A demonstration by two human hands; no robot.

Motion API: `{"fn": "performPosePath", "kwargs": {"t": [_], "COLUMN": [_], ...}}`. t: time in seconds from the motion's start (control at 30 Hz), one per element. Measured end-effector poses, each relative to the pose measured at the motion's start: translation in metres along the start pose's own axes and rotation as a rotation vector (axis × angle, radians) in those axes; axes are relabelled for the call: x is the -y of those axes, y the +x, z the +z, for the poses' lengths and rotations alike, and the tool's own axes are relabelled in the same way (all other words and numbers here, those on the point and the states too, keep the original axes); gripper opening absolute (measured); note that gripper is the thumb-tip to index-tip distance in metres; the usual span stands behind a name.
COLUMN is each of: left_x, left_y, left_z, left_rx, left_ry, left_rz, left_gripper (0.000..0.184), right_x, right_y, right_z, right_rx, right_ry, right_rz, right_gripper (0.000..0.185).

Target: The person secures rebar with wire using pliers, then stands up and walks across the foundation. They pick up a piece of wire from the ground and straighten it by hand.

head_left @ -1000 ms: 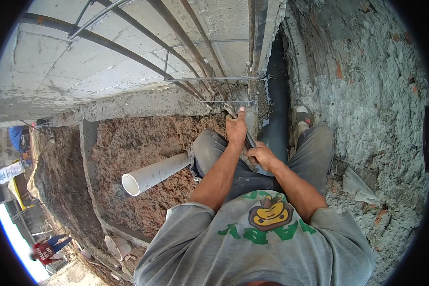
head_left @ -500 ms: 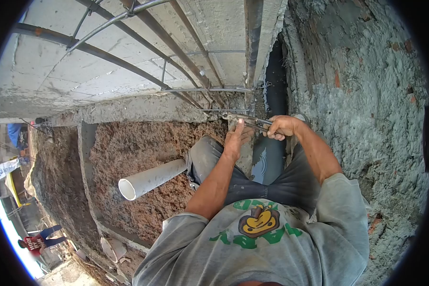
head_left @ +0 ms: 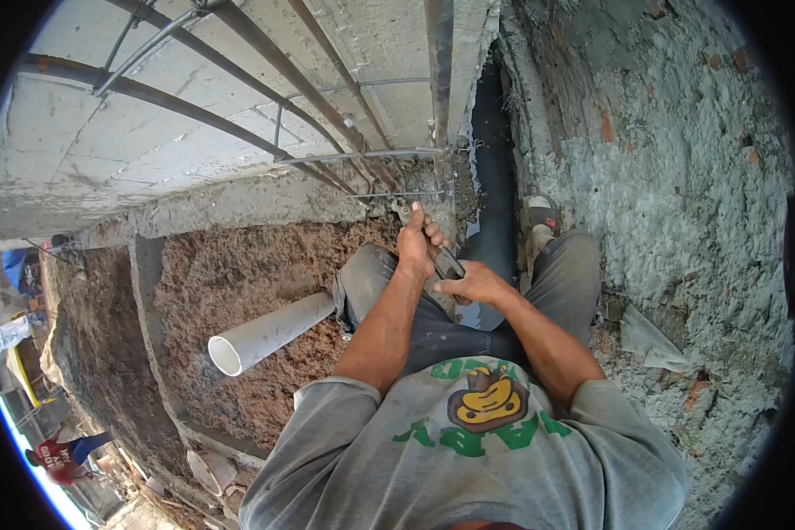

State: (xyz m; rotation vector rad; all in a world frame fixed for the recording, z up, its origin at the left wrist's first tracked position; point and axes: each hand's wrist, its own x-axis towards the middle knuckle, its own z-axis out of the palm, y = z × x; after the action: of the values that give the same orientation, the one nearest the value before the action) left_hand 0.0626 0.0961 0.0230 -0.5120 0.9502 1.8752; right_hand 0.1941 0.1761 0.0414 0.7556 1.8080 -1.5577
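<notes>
A long metal hand tool [head_left: 450, 265] lies between my hands, its head near the foot of the steel bars [head_left: 375, 172]. My left hand [head_left: 418, 244] is wrapped round its upper part, thumb pointing up toward the head. Lower down, my right hand [head_left: 479, 284] is closed on the handle end. A thin metal tie [head_left: 406, 193] crosses the bars just above the tool's head. The exact kind of tool is hard to make out.
A white plastic pipe [head_left: 269, 334] sticks out over brown soil left of my knee. A dark pipe [head_left: 493, 177] runs between the concrete and the rough wall [head_left: 671, 194]. Far left, a person in a red shirt [head_left: 57, 461] is visible.
My right hand has swung from the right side down and back toward my lap, turning the tool from nearly level to slanting. My left hand, half open before, is now wrapped round it.
</notes>
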Motion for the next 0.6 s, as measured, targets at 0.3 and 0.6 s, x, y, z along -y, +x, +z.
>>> {"fn": "performPosePath", "kwargs": {"t": [0.3, 0.6], "left_x": [0.036, 0.010], "left_y": [0.037, -0.010], "left_z": [-0.014, 0.020], "left_rx": [-0.387, -0.111], "left_ry": [0.421, -0.096], "left_rz": [0.332, -0.023], "left_gripper": [0.042, 0.038], "right_x": [0.011, -0.019], "right_y": [-0.003, 0.013], "right_z": [0.005, -0.028], "right_rx": [-0.237, 0.591], "right_ry": [-0.045, 1.009], "right_rz": [-0.089, 0.038], "right_gripper": [0.026, 0.026]}}
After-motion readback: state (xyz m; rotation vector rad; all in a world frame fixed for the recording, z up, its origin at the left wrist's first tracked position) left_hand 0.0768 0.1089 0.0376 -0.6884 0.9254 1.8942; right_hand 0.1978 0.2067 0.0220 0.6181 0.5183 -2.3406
